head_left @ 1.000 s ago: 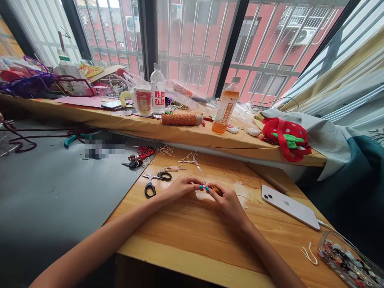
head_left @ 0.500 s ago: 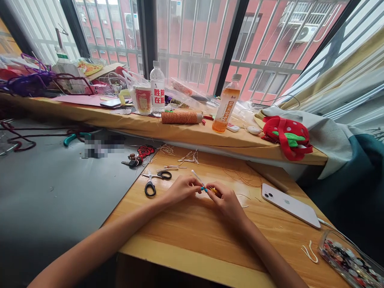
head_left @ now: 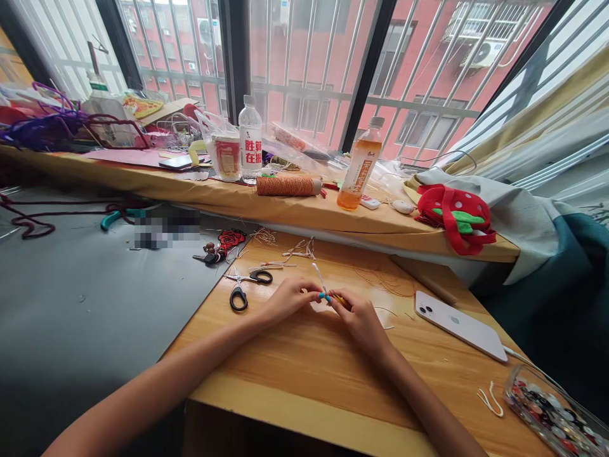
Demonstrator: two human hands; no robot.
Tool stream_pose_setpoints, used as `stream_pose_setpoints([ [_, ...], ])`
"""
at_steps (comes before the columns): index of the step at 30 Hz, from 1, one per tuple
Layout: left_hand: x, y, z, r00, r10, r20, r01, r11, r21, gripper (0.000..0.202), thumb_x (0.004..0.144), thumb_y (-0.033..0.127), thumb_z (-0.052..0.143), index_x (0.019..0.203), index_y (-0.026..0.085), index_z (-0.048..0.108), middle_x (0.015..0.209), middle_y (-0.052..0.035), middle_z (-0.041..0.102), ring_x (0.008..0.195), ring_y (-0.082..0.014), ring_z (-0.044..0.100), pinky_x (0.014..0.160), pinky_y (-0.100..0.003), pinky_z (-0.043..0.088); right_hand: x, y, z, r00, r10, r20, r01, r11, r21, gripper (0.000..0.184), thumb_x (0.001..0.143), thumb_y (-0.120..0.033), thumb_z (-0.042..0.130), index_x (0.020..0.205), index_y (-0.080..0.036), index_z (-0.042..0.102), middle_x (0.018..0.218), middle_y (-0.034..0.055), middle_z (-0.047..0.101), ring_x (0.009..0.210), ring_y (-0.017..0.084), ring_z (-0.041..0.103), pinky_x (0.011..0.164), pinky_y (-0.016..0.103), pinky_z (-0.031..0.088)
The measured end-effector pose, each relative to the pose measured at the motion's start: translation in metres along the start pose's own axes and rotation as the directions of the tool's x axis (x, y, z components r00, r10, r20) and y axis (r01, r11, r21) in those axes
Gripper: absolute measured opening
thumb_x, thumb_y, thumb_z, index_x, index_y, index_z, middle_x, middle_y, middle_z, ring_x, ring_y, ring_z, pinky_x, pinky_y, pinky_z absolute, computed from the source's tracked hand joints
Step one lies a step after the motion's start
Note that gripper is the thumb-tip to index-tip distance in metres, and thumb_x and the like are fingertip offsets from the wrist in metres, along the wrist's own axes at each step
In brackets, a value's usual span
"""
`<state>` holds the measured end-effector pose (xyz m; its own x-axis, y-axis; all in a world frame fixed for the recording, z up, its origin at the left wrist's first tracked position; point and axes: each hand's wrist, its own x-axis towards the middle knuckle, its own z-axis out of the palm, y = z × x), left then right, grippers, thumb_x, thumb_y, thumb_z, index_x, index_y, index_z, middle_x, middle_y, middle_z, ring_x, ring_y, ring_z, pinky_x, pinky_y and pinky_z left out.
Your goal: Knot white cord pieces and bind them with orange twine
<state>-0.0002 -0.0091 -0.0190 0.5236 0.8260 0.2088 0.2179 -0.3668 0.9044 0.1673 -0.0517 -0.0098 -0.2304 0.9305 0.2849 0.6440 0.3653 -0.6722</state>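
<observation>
Over the wooden table [head_left: 304, 374], my left hand [head_left: 288, 298] and my right hand [head_left: 362, 320] meet fingertip to fingertip. Both pinch a small yellow piece with thin cream cord [head_left: 320, 277] that sticks up and away from the fingers. The nails are painted blue. Black-handled scissors [head_left: 242, 287] lie just left of my left hand. Loose cord scraps [head_left: 297, 251] lie beyond the hands.
A white phone [head_left: 459, 325] lies to the right, a clear box of beads [head_left: 552, 412] at the right corner. The ledge behind holds an orange thread spool [head_left: 288, 186], a water bottle [head_left: 250, 139], a tea bottle [head_left: 359, 165] and a strawberry pouch [head_left: 454, 216]. A grey surface [head_left: 71, 304] spreads left.
The cord end sticking up from my fingers has swung a little left and back; both hands stay together in nearly the same place.
</observation>
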Motion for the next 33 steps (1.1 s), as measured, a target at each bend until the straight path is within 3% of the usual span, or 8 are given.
stream_pose_setpoints([
  [6, -0.004, 0.006, 0.002, 0.992, -0.096, 0.081, 0.107, 0.983, -0.147, 0.026, 0.074, 0.029, 0.046, 0.081, 0.012, 0.064, 0.076, -0.0035, 0.064, 0.074, -0.0142, 0.054, 0.069, -0.022, 0.039, 0.001, 0.001, -0.001, 0.999, -0.03, 0.039, 0.031, 0.999, -0.029, 0.021, 0.079, -0.028, 0.043, 0.087, -0.02, 0.061, 0.085, 0.0035, 0.064, 0.075, 0.016, 0.056, 0.066, 0.024, 0.04],
  [11, -0.002, 0.0, 0.004, 0.999, -0.053, 0.014, 0.054, 0.996, -0.066, 0.026, 0.074, 0.03, 0.046, 0.081, 0.013, 0.065, 0.076, -0.0027, 0.065, 0.074, -0.0142, 0.055, 0.07, -0.022, 0.039, -0.001, 0.001, -0.002, 0.999, -0.019, 0.028, 0.02, 0.999, -0.046, 0.021, 0.079, -0.026, 0.044, 0.088, -0.02, 0.062, 0.086, 0.0037, 0.064, 0.075, 0.017, 0.056, 0.066, 0.025, 0.04],
  [17, 0.0, 0.002, 0.002, 0.996, -0.077, 0.051, 0.079, 0.995, -0.055, 0.028, 0.075, 0.032, 0.045, 0.084, 0.013, 0.063, 0.083, -0.0034, 0.064, 0.077, -0.0145, 0.055, 0.07, -0.022, 0.039, -0.001, 0.001, -0.001, 1.0, -0.019, 0.012, 0.019, 0.999, -0.045, 0.023, 0.079, -0.027, 0.043, 0.09, -0.02, 0.061, 0.087, 0.0038, 0.063, 0.077, 0.017, 0.056, 0.067, 0.025, 0.04],
  [22, -0.001, 0.0, 0.005, 0.999, -0.029, -0.02, 0.029, 0.999, 0.039, 0.021, 0.072, 0.027, 0.048, 0.08, 0.015, 0.064, 0.079, -0.0023, 0.065, 0.073, -0.0137, 0.055, 0.069, -0.021, 0.039, -0.001, 0.003, 0.001, 0.998, -0.028, 0.054, 0.032, 0.996, -0.081, 0.022, 0.079, -0.025, 0.043, 0.088, -0.02, 0.062, 0.084, 0.0042, 0.064, 0.074, 0.017, 0.056, 0.066, 0.025, 0.04],
  [26, -0.001, -0.005, 0.007, 0.998, -0.051, 0.027, 0.052, 0.997, -0.051, 0.023, 0.073, 0.027, 0.047, 0.077, 0.014, 0.065, 0.075, -0.0018, 0.065, 0.07, -0.0134, 0.054, 0.067, -0.021, 0.039, -0.001, 0.003, 0.002, 0.995, -0.046, 0.09, 0.056, 0.991, -0.118, 0.021, 0.079, -0.024, 0.042, 0.088, -0.02, 0.061, 0.085, 0.0042, 0.064, 0.075, 0.017, 0.056, 0.066, 0.026, 0.04],
  [29, -0.002, -0.003, 0.007, 0.991, -0.126, 0.044, 0.132, 0.98, -0.149, 0.026, 0.072, 0.03, 0.048, 0.076, 0.011, 0.065, 0.069, -0.0024, 0.064, 0.066, -0.0133, 0.053, 0.063, -0.021, 0.039, -0.001, 0.0, 0.001, 0.994, -0.055, 0.091, 0.065, 0.993, -0.102, 0.022, 0.08, -0.025, 0.041, 0.089, -0.021, 0.061, 0.084, 0.004, 0.063, 0.074, 0.016, 0.056, 0.066, 0.025, 0.04],
  [31, -0.001, 0.0, 0.006, 0.987, -0.156, 0.037, 0.16, 0.975, -0.152, 0.027, 0.074, 0.031, 0.047, 0.079, 0.011, 0.065, 0.07, -0.0029, 0.064, 0.066, -0.0132, 0.053, 0.062, -0.021, 0.04, 0.0, -0.001, -0.001, 0.996, -0.042, 0.084, 0.048, 0.997, -0.068, 0.023, 0.08, -0.027, 0.041, 0.085, -0.02, 0.062, 0.081, 0.0038, 0.063, 0.073, 0.016, 0.055, 0.066, 0.025, 0.04],
  [33, 0.0, 0.002, 0.005, 0.995, -0.101, 0.017, 0.102, 0.992, -0.076, 0.027, 0.075, 0.029, 0.046, 0.084, 0.012, 0.064, 0.076, -0.004, 0.064, 0.069, -0.0136, 0.054, 0.064, -0.022, 0.04, 0.0, -0.003, -0.003, 0.997, -0.013, 0.073, 0.014, 1.0, -0.016, 0.024, 0.08, -0.029, 0.04, 0.078, -0.018, 0.062, 0.076, 0.0032, 0.063, 0.07, 0.016, 0.056, 0.064, 0.024, 0.04],
])
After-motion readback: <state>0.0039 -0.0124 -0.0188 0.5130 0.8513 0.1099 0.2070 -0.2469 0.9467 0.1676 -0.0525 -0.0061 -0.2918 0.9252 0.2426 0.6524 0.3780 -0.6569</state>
